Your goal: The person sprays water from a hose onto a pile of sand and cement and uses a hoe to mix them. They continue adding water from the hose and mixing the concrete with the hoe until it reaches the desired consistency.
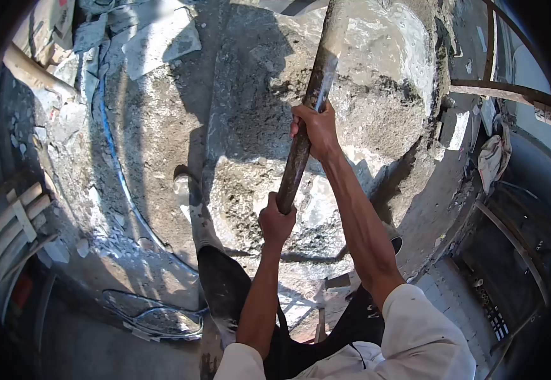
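Observation:
A long, round handle point(316, 82), dark and wet-looking along most of its length, slants up from the middle of the head view to the top edge. My left hand point(277, 219) is closed around its lower end. Higher up, my right hand point(317, 130) wraps the same handle, thumb and fingers around it. Beneath both hands lies wet grey mortar point(250, 104), rough and lumpy in parts and watery in others. What the handle's far end carries is out of view.
A blue hose point(113, 149) runs down the left side and coils near my leg. Crumpled sheeting point(161, 41) lies at the upper left. Wooden slats point(19, 215) stand at the left edge. A sack point(492, 158) and curved-looking bars point(510, 92) are at the right.

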### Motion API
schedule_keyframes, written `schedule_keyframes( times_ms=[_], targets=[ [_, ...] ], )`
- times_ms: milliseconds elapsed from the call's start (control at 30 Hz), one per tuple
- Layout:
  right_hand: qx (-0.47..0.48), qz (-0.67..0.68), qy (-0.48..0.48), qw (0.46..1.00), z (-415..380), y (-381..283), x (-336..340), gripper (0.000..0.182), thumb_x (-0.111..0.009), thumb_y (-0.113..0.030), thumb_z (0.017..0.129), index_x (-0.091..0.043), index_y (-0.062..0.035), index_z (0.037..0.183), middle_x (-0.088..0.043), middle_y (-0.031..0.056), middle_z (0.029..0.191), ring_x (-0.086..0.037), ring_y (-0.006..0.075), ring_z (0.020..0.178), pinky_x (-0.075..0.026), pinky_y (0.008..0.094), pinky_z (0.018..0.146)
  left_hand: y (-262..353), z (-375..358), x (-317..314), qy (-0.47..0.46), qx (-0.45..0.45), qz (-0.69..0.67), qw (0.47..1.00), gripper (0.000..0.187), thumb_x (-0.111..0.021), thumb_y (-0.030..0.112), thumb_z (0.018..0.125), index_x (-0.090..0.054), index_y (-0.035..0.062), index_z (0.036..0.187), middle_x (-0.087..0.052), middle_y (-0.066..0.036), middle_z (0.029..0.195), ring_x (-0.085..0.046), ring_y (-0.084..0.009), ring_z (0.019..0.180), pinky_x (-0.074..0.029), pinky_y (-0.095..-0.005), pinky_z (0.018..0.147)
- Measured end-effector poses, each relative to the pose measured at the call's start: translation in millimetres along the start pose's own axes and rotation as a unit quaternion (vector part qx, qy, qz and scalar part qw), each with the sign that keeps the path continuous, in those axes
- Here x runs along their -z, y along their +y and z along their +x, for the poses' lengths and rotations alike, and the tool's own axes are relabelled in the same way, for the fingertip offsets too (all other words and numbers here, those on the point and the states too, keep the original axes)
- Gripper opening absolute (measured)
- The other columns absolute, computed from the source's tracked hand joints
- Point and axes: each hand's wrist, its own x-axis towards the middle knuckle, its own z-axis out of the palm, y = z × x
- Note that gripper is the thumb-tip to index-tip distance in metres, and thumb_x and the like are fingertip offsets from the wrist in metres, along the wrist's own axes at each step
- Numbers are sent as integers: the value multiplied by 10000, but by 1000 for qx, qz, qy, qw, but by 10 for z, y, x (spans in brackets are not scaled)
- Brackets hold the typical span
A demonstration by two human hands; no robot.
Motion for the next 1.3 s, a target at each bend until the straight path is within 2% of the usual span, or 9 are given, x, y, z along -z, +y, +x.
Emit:
schedule_keyframes(
  times_ms=[167,333,467,700,767,933,1000,1167,1300],
  targets=[
    [-90,56,-30,994,592,363,-265,243,-601,27,765,-389,-44,861,-493,69,605,-507,163,425,-452,329,378,162,286,260,-19,46,45,998,340,-685,196,687,-531,28,938,-645,-207,747,-644,-393,726,-501,-464,652],
    [-211,28,36,976,-326,1399,197,305,-616,3,752,-407,-76,960,-499,58,599,-510,166,409,-452,346,355,-551,-703,66,-76,139,54,986,403,-695,170,654,-559,0,993,-654,-199,823,-648,-376,792,-500,-442,707],
    [-133,-24,83,987,-802,839,575,294,-610,17,729,-415,-65,934,-472,43,596,-495,152,397,-431,308,363,-468,-1145,-266,-94,73,-9,993,383,-704,163,685,-554,19,1007,-646,-194,754,-659,-359,727,-505,-425,653],
    [10,-40,94,995,-79,-549,1470,189,-635,-14,772,-464,-46,846,-519,48,615,-519,141,418,-463,287,379,673,-432,-1035,-121,-49,-86,988,333,-716,129,691,-489,50,921,-643,-154,719,-654,-279,631,-492,-374,573],
    [-22,-30,103,994,67,-348,1666,198,-630,-12,772,-453,-37,856,-515,55,610,-515,136,426,-461,283,379,509,-452,-1354,-164,50,-244,955,350,-723,120,678,-491,22,921,-631,-136,709,-632,-278,629,-489,-372,603],
    [-189,-45,136,972,-460,1050,2241,352,-651,-10,723,-421,12,989,-511,81,618,-525,173,453,-461,333,388,254,-1258,-1488,-200,217,-54,954,373,-679,145,622,-543,-33,921,-604,-168,715,-612,-317,663,-482,-401,645],
    [-198,-55,125,971,-837,1188,2352,349,-643,-3,722,-421,6,991,-508,69,602,-511,167,417,-452,326,376,-213,-1656,-1596,-187,183,-30,965,376,-680,136,638,-547,-29,948,-618,-201,744,-625,-352,690,-482,-415,669],
    [-198,1,208,958,-1240,435,2609,270,-636,11,741,-444,-17,928,-529,67,592,-515,154,414,-466,313,383,153,-1812,-1601,-200,73,73,974,341,-698,193,719,-525,27,961,-638,-192,757,-646,-374,717,-498,-432,656],
    [14,34,171,985,-740,-458,3194,171,-633,12,768,-489,-10,857,-543,67,595,-528,156,413,-478,302,388,668,-1241,-2292,-170,-103,-51,979,284,-697,136,752,-476,45,906,-615,-148,690,-631,-352,618,-488,-391,575]
  ],
)
